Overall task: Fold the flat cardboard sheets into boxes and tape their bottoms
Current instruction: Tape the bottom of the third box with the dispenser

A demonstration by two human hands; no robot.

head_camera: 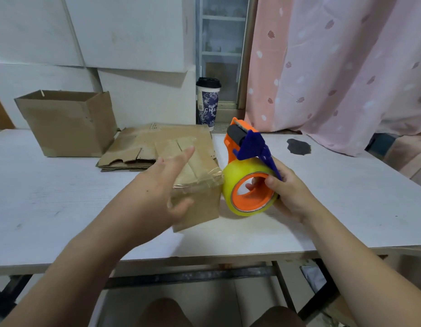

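Observation:
A small cardboard box (200, 201) stands upside down on the white table (51, 197), with clear tape across its closed bottom flaps. My left hand (167, 185) hovers over the box's left side, fingers straight and spread, holding nothing. My right hand (289, 187) grips an orange and blue tape dispenser (249, 166) loaded with a yellowish roll, just right of the box. Flat cardboard sheets (131, 149) lie stacked behind the box.
An open folded box (70, 123) stands at the table's back left. A lidded paper cup (208, 102) sits on the ledge behind. A dark patch (299, 146) marks the table's right side. A pink curtain (346, 67) hangs on the right.

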